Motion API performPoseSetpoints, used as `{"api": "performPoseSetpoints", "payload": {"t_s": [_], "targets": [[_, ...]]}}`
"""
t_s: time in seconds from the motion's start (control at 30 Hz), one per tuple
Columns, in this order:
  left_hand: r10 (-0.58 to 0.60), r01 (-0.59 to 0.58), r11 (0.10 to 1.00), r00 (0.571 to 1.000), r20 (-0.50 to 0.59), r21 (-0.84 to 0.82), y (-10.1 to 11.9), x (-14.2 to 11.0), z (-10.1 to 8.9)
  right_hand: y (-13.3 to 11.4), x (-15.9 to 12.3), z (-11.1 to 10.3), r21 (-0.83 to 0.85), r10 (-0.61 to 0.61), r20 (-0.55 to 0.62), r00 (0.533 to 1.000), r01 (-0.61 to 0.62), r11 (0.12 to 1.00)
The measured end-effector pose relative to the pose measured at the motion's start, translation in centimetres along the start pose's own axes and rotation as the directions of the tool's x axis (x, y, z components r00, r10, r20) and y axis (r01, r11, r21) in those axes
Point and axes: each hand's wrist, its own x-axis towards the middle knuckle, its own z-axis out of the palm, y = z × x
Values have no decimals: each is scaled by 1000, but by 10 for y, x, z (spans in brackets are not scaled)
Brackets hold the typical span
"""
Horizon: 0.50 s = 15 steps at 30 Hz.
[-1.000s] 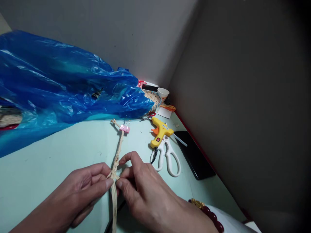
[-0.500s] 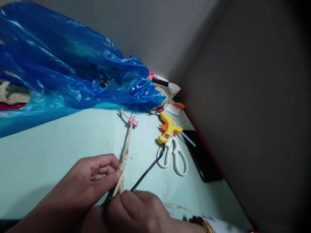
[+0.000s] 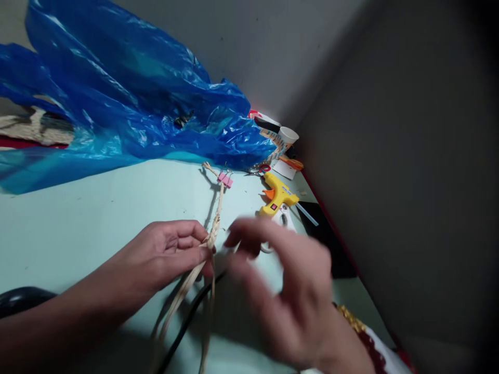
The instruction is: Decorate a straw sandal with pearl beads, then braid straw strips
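A pale, straw-like braid (image 3: 219, 208) runs down the table from a pink binder clip (image 3: 225, 180) that grips its far end. My left hand (image 3: 171, 254) pinches the braid between thumb and fingers at its lower end. Loose strands (image 3: 180, 297) hang from there toward me. My right hand (image 3: 288, 291), blurred by motion, is to the right of the braid with thumb and fingers apart and nothing visible between them. It partly covers a pair of white-handled scissors (image 3: 284, 217).
A yellow glue gun (image 3: 278, 193) lies beyond my right hand, its black cord (image 3: 187, 322) passing under the strands. A black flat object (image 3: 327, 244) lies at the right edge. A blue plastic bag (image 3: 148, 93), small red-handled scissors (image 3: 264, 169) and a white cup (image 3: 289, 135) sit at the back.
My right hand has let go of the strands near the braid and moved right, its fingers opening. My left hand keeps its pinch on the braid. The view has shifted slightly.
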Motion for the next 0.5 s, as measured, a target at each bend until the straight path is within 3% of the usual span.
{"api": "performPoseSetpoints", "payload": {"t_s": [0.03,0.07,0.17,0.27,0.33,0.5], "targets": [[22,-22,1000,1000,20,5,0,-1,0,1,3,-6,67,20,-161,987,-9,998],[44,-45,999,999,30,10,-1,-1,0,3,6,-10,141,56,-178,982,-31,989],[93,-92,995,995,31,-36,-1,-2,1,9,13,-8,319,150,97,984,-174,932],[119,-111,987,991,64,-114,-3,0,2,10,14,3,476,142,321,936,-289,831],[144,-134,985,985,90,-112,-4,2,2,8,12,8,498,130,351,927,-303,812],[158,-159,987,985,63,9,-7,2,-1,9,13,5,326,100,273,957,-190,926]]}}
